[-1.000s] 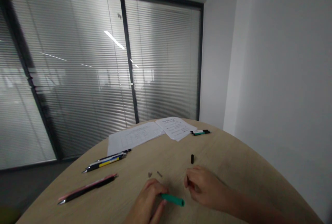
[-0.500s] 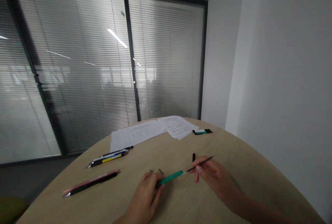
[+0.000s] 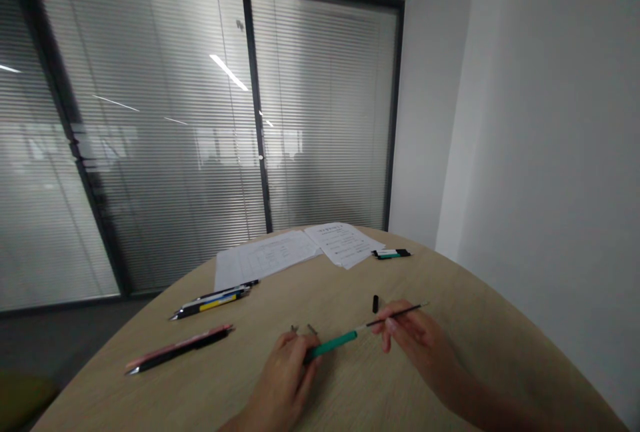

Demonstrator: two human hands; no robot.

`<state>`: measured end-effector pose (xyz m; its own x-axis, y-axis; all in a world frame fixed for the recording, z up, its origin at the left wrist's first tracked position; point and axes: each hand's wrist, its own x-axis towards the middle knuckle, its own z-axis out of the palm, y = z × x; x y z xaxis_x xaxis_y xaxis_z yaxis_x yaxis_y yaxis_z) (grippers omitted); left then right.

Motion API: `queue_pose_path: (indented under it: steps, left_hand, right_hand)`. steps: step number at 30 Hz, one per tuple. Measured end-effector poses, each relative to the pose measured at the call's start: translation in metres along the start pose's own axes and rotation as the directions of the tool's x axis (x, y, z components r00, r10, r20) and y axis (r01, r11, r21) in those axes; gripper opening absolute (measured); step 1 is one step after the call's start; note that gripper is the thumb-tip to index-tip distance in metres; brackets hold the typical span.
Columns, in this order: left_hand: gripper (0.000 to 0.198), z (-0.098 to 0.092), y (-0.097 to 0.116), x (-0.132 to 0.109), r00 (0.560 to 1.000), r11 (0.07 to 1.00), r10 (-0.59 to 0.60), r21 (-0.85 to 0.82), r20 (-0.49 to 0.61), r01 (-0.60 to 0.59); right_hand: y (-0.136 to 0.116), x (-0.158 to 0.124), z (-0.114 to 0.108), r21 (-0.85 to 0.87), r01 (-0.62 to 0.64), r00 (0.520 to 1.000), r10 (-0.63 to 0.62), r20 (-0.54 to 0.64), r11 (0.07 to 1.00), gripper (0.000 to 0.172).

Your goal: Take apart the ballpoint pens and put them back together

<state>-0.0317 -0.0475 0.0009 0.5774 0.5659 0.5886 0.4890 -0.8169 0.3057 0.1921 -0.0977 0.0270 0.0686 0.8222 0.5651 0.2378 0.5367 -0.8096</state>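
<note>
My left hand (image 3: 287,372) is closed around a green pen barrel (image 3: 333,347), whose free end points right. Between the fingertips of my right hand (image 3: 410,329) is pinched a thin pen refill (image 3: 413,309) with a dark middle and a pale, clear-looking left end. That left end lies close to the barrel's opening; whether it is still inside I cannot tell. A small black cap (image 3: 375,304) rests on the table just beyond my right fingers. Two small pen parts (image 3: 313,330) lie just past my left fingers, partly hidden by them.
On the round wooden table (image 3: 280,305), a pink pen and a black pen (image 3: 180,352) lie at left, with several more pens (image 3: 215,302) behind them. Printed sheets (image 3: 270,257) lie at the far side, beside a small dark-and-green pack (image 3: 391,254). A wall stands at right.
My right hand has shifted slightly right with the refill, whose left end sits a little farther from the barrel. My left hand keeps its hold on the barrel. The view has shifted a little.
</note>
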Motion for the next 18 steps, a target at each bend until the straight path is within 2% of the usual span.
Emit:
queue_pose_path:
  steps: [7,11,15,18]
  left_hand:
    - [0.012,0.002,-0.003,-0.001,0.999,0.999,-0.036,-0.013,0.014,0.036]
    - [0.01,0.002,0.001,0.0,0.996,0.995,-0.085,-0.058,0.027,0.086]
    - [0.012,0.001,0.007,-0.001,0.997,0.992,-0.044,-0.113,0.063,0.051]
    - [0.013,0.004,0.006,-0.004,0.997,0.994,0.016,-0.108,0.073,-0.008]
  right_hand:
    - [0.002,-0.002,0.003,0.042,-0.027,1.0,0.027,-0.01,0.999,0.03]
    - [0.004,-0.004,0.005,0.052,-0.042,0.999,0.041,0.022,0.998,0.028]
    - [0.007,-0.006,0.007,0.03,-0.09,0.993,0.087,0.08,0.996,0.029]
    - [0.007,-0.008,0.01,0.011,-0.124,0.977,0.12,0.176,0.992,0.026]
